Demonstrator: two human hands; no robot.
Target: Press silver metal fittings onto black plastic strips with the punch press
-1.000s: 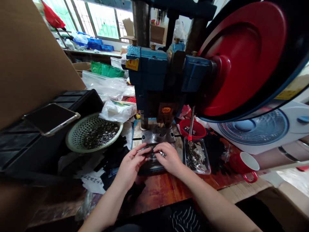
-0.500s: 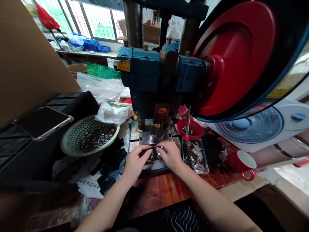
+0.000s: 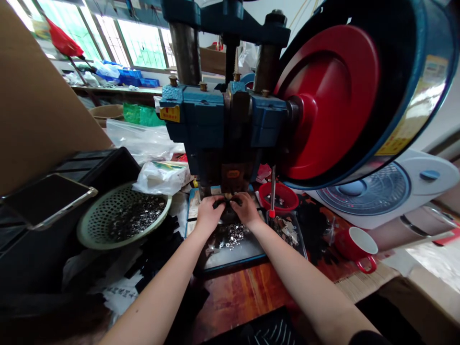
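Observation:
Both hands are up at the die of a blue bench press [image 3: 203, 108], right below its punch [image 3: 228, 195]. My left hand [image 3: 209, 213] has thumb and forefinger closed together at the left of the die. Opposite it, my right hand [image 3: 246, 210] is closed in the same kind of pinch. Something dark shows between the fingertips, too small and shaded to name. Small shiny metal pieces [image 3: 234, 235] lie in a heap on the press's base plate [image 3: 233, 257], just below the hands.
Left of the press stands a pale green basket [image 3: 86, 229] of small metal parts, with a phone [image 3: 48, 199] beyond it. To the right are a red bowl [image 3: 293, 205], a clear tray [image 3: 301, 235], a red mug [image 3: 350, 247] and a fan [image 3: 362, 189]. A big red flywheel [image 3: 334, 105] overhangs that side.
Both hands have moved forward from the front of the base plate to the die under the punch. The heap of metal pieces is now uncovered. The camera view has shifted slightly.

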